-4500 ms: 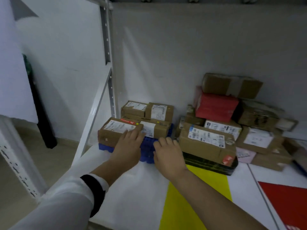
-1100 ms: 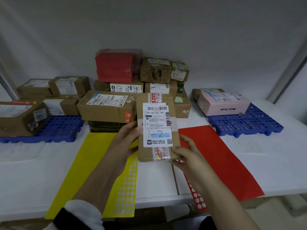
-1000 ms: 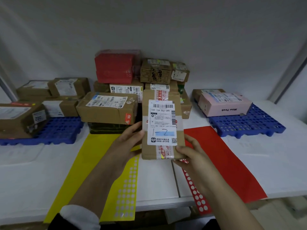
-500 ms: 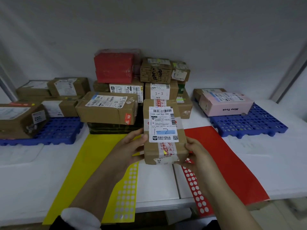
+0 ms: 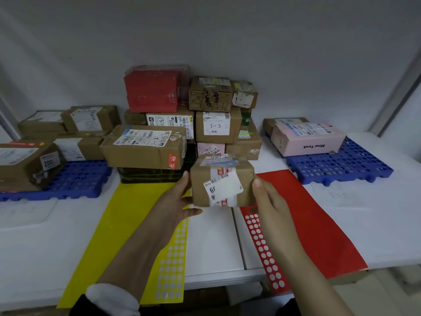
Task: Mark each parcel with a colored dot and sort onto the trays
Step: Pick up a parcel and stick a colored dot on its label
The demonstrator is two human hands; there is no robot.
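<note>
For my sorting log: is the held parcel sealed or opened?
Sealed. Tape bands wrap the parcel over top and front; no flap stands open.

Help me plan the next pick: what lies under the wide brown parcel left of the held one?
Under the wide brown parcel sits a dark flat package, on the table. Only its front edge shows; its top is covered.

The white worktop (image 5: 34,236) is made of 2 panels that meet at a seam (image 5: 238,238) near the middle. A yellow sheet (image 5: 123,220) lies left of the seam and a red sheet (image 5: 319,224) right of it, each with a strip of pale dots along its inner edge. The left tray (image 5: 77,179) and right tray (image 5: 341,165), both blue, sit at the far ends. Between them, against the wall, stands a pile of parcels (image 5: 214,128).
</note>
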